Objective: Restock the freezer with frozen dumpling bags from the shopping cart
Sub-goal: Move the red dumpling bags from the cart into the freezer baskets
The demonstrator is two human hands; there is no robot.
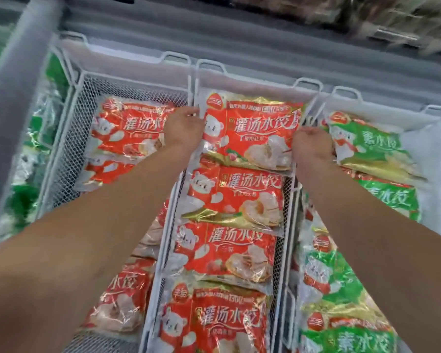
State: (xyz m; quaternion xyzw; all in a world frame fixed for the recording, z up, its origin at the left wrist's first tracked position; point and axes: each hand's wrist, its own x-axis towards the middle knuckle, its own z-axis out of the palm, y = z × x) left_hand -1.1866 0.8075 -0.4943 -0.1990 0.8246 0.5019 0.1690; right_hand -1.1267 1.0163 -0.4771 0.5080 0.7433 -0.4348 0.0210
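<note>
The red dumpling bag [252, 131] I am handling lies at the far end of the middle wire basket [242, 81], toward twelve o'clock, its near edge overlapping the next red bag [236, 197] in the row. My left hand [182, 128] grips its nine o'clock edge, fingers curled over the side and out of sight. My right hand [312, 145] grips the three o'clock edge the same way, knuckles up, fingers tucked down beside the basket wall.

Behind that bag, toward six o'clock, three more red bags lie shingled down the middle basket, each partly covering or covered by its neighbour.

At nine o'clock the left basket [87, 103] holds red bags [127, 131] lying lower, with bare mesh showing along its far and left sides. At three o'clock the right basket [390, 110] holds green dumpling bags [367, 146], also overlapped in a row. Further out at nine o'clock, past the left basket, more green packs [33, 138] show, blurred. The grey freezer rim [214, 36] runs across twelve o'clock.
</note>
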